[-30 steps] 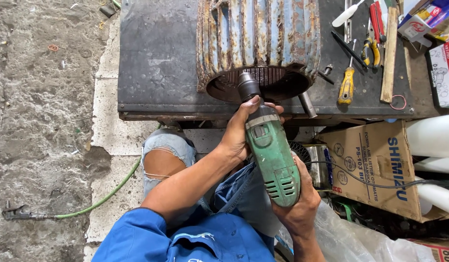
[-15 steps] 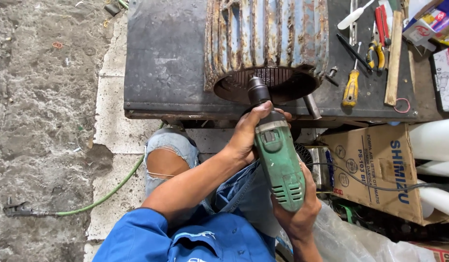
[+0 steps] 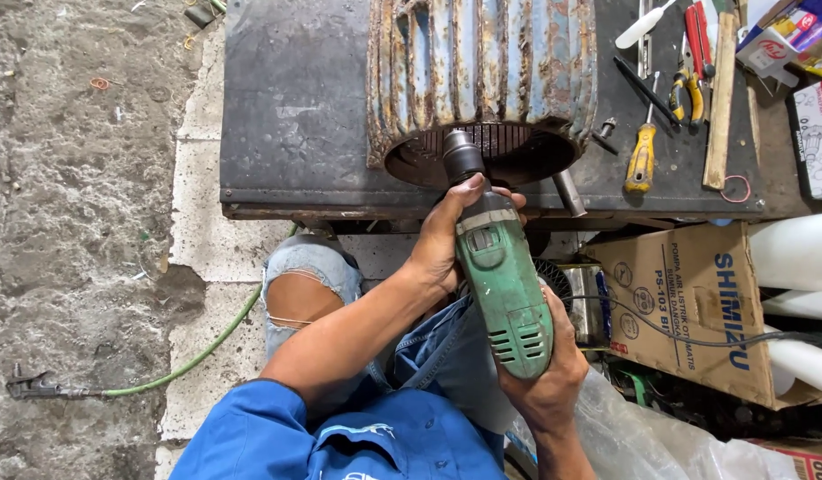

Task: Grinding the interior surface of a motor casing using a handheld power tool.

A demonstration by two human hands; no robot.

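The left hand (image 3: 446, 233) wraps around the front neck of a worn green electric power drill with a dark metal chuck (image 3: 502, 289), fingers closed over the housing just behind the chuck. The right hand (image 3: 544, 378) is closed around the rear grip of the same drill, under its vented end, where a thin black cord (image 3: 686, 338) leaves toward the right. The drill points up and away from the person, its chuck at the lower rim of a rusty, ribbed, pale-blue cylindrical motor housing (image 3: 482, 71), whose dark open end faces the person. The housing lies on a dark, stained metal counter (image 3: 295, 116).

To the right of the housing, on the counter, lie a yellow-handled screwdriver (image 3: 642, 158), yellow-handled pliers (image 3: 691, 93), a long strip of wood (image 3: 720, 98), a red-handled tool (image 3: 698, 36) and a white-handled tool (image 3: 642, 25). A short grey metal rod (image 3: 568, 193) rests at the counter's front edge just beside the drill.

Below the counter on the right stands a brown cardboard box (image 3: 686, 311), with white plastic pipes (image 3: 793, 253) beside it. The person wears a blue shirt and torn jeans. On the rough concrete floor (image 3: 64, 222) to the left, a green hose (image 3: 188, 360) runs to a dark metal fitting.
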